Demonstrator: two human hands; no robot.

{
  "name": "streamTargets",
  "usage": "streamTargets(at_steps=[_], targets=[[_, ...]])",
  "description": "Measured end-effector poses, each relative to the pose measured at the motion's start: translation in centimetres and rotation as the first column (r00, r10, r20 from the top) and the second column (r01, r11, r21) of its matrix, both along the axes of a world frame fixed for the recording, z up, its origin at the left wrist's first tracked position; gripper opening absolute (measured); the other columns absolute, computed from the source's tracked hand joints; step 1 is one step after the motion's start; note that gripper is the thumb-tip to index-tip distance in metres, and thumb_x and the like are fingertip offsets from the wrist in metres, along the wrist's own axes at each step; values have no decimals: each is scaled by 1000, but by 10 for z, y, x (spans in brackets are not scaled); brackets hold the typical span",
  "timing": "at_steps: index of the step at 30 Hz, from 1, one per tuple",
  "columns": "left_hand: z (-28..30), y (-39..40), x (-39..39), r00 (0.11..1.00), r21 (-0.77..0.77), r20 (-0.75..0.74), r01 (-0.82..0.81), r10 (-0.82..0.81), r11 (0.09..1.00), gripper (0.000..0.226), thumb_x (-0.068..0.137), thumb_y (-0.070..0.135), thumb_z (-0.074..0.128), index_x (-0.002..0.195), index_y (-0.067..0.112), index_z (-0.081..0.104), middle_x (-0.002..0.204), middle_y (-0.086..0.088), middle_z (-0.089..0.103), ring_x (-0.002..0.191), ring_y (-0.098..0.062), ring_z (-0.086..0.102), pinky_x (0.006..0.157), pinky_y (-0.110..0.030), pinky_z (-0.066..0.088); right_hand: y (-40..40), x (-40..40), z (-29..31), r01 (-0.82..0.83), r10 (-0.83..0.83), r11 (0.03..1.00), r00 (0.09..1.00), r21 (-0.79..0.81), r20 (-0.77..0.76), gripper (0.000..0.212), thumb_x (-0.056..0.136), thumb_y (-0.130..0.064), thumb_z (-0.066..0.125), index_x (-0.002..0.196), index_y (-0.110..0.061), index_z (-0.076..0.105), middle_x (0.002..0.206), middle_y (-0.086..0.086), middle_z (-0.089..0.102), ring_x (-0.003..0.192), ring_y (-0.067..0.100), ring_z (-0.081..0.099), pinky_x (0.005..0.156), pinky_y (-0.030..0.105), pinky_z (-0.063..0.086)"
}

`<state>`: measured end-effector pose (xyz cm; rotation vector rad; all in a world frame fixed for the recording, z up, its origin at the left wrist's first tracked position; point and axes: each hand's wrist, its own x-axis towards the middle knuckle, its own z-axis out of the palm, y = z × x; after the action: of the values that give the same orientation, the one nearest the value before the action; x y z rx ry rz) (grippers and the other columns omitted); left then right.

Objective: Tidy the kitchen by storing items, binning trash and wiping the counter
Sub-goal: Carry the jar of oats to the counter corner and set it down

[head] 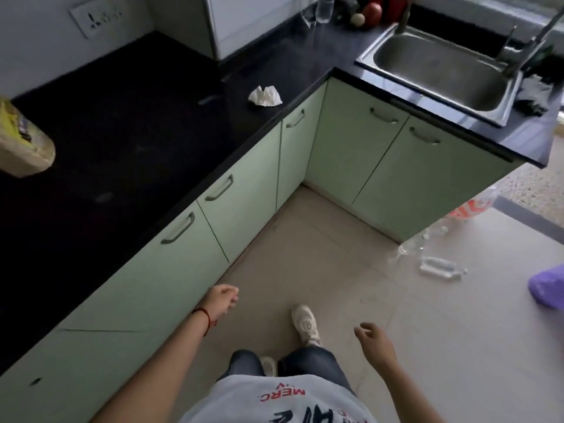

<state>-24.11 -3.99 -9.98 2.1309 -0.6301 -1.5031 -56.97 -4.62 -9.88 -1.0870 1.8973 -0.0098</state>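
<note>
At the far left edge, on the black counter (128, 123), a yellow-and-tan bag (23, 141) pokes into view, partly cut off. Further along the same counter, near the inner corner and close to its front edge, lies a crumpled white tissue (265, 96) — well apart from both my hands. Below it run the pale green cabinet doors (244, 190), all closed. My left hand (221, 302) hangs low beside those doors, fingers loosely curled, holding nothing, a red thread round the wrist. My right hand (374, 338) hangs over the floor tiles, fingers half curled and relaxed, also empty. Up at the back, a clear bottle (324, 9) and some red and round items stand near the steel sink (439, 61); a dark cloth (532, 94) rests at the sink's right rim. On the floor to the right lie empty plastic bottles (441, 267) — and a purple bag (549, 288) at the edge.
</note>
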Motion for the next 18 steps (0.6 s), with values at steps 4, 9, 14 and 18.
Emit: streamTargets(at_steps=[4,9,14,18], targets=[[-7,-15,2,984,4,-1,-177,177,984,13,92,12,46,82,14,53,68,0,54,59,-12,49,52,-23,35,-81,14,-3,-160,160,987,986,-1,38,38,92,-20,51,124,1,49,122,21,59,112,33,55,91,33,43],[-13,-1,1,875,66,26,-484,483,873,15,92,11,46,90,5,60,69,-6,57,59,-15,50,54,-24,35,-176,51,4,-523,523,852,852,0,21,37,91,-25,52,123,-5,52,118,18,63,109,31,58,87,31,44],[-12,34,-19,666,93,40,-744,745,661,22,91,10,48,103,-4,59,75,-9,59,62,-16,53,56,-24,37,-237,110,17,-779,781,623,624,-69,0,37,92,-26,50,123,-6,53,117,16,65,109,30,59,80,28,43],[-1,58,-34,488,66,39,-872,872,485,23,90,9,48,69,10,57,73,-9,59,63,-18,54,56,-25,39,-247,168,22,-868,873,487,487,-94,28,36,93,-25,49,123,-7,54,119,17,63,111,32,57,73,24,36]])
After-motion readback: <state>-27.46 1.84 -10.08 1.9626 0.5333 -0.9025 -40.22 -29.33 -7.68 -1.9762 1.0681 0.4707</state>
